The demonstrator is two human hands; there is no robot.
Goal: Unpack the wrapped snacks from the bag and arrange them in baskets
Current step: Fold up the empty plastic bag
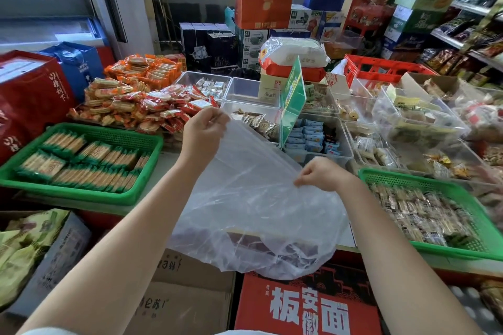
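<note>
Shop counter by a bright window, crowded with stacked cardboard gift boxes (263, 7), clear rigid plastic bins (251, 91) of small wrapped sweets, and shelving at far right. Your left hand (202, 134) pinches the upper edge of a thin, crinkled transparent plastic bag (254, 207); your right hand (324, 174) pinches its other edge lower down, so the film hangs slack between them. Dark reddish wrapped snacks (253, 243) lie at the bag's bottom, above a red printed carton (307, 307). To your left, a green lattice-walled basket (114, 137) holds neat rows of green-edged cracker packs (81, 164). To your right, a second green basket (462, 193) holds glossy, small wrapped bars (419, 215).
</note>
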